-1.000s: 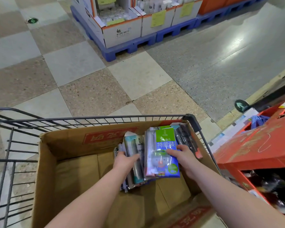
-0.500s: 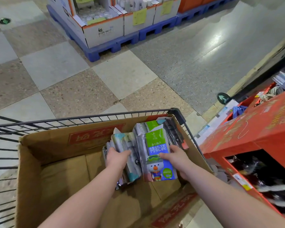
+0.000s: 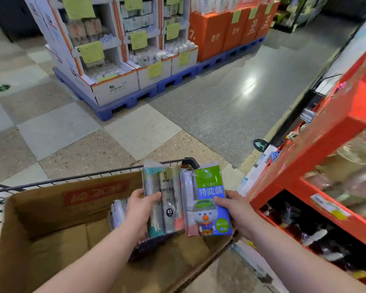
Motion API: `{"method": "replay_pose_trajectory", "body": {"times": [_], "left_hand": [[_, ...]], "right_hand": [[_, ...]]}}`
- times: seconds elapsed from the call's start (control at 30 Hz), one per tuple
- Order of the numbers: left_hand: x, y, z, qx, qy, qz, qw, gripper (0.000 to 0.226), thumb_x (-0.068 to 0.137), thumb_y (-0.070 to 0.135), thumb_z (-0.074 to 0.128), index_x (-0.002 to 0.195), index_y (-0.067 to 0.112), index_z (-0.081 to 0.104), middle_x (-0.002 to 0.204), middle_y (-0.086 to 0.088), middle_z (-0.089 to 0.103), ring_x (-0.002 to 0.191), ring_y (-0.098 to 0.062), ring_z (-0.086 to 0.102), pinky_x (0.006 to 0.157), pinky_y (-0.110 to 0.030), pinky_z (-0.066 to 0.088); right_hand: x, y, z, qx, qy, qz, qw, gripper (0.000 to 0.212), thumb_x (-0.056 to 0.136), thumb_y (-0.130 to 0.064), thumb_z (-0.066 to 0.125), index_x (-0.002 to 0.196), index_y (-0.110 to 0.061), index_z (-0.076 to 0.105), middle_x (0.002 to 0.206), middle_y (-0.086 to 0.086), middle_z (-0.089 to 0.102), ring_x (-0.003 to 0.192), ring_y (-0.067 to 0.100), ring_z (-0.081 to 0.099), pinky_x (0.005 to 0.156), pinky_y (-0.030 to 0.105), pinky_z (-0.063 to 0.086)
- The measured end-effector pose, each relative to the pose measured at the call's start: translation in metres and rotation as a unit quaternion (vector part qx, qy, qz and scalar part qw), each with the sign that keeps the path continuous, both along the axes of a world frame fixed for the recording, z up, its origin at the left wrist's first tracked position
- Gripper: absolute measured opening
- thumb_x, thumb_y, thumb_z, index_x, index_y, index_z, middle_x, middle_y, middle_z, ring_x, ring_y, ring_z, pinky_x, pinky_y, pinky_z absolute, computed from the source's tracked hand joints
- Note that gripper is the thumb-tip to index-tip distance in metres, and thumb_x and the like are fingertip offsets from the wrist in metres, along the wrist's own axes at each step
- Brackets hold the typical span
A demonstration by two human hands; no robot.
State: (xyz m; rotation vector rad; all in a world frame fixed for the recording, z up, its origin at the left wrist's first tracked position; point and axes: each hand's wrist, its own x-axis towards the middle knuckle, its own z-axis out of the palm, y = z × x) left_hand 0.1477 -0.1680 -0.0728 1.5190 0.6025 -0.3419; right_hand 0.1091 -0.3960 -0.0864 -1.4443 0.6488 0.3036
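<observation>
Bright overhead light glares off the floor (image 3: 249,81); edges blurred.

Green-and-blue pack (image 3: 209,199) with snowman print; teal-and-grey pack (image 3: 163,199); brown cardboard box (image 3: 51,233), red label; red shelf (image 3: 325,132).

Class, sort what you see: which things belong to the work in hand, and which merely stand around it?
In hand: left hand gripping the teal pack of rolls; right hand gripping the snowman pack; cardboard box in the wire cart.
Standing by: red shelf; blue pallets; orange boxes.
</observation>
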Motion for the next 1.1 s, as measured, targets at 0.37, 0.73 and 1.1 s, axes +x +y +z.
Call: {"method": "replay_pose_trajectory", "body": {"times": [0.37, 0.73, 1.1], "left_hand": [[-0.083, -0.206, 0.069, -0.096, -0.042, -0.174, 0.979, 0.033, 0.081, 0.002, 0.069, 0.111, 0.003, 0.056, 0.092, -0.019, 0.067, 0.070, -0.029, 0.063, 0.060, -0.033, 0.050], [-0.136, -0.374, 0.140, -0.124, -0.159, -0.313, 0.928, 0.023, 0.087, 0.006, 0.064, 0.109, 0.009, 0.059, 0.100, -0.013, 0.069, 0.082, -0.024, 0.066, 0.066, -0.033, 0.050], [-0.094, -0.478, 0.217, -0.160, -0.267, -0.371, 0.875, 0.036, 0.089, -0.002, 0.058, 0.124, 0.007, 0.052, 0.107, -0.011, 0.066, 0.079, -0.019, 0.064, 0.058, -0.027, 0.051]], "right_hand": [[-0.149, -0.192, 0.090, 0.022, -0.135, -0.173, 0.975, 0.017, 0.091, 0.004, 0.050, 0.102, 0.006, 0.062, 0.082, 0.019, 0.073, 0.063, 0.028, 0.071, 0.062, 0.037, 0.059], [-0.259, -0.329, 0.174, 0.028, -0.234, -0.285, 0.929, 0.021, 0.093, -0.003, 0.049, 0.111, 0.002, 0.061, 0.095, 0.025, 0.071, 0.070, 0.034, 0.071, 0.056, 0.043, 0.059], [-0.246, -0.388, 0.228, -0.003, -0.332, -0.335, 0.882, 0.018, 0.095, -0.005, 0.048, 0.100, -0.004, 0.064, 0.080, 0.015, 0.074, 0.061, 0.026, 0.071, 0.055, 0.041, 0.058]]}}
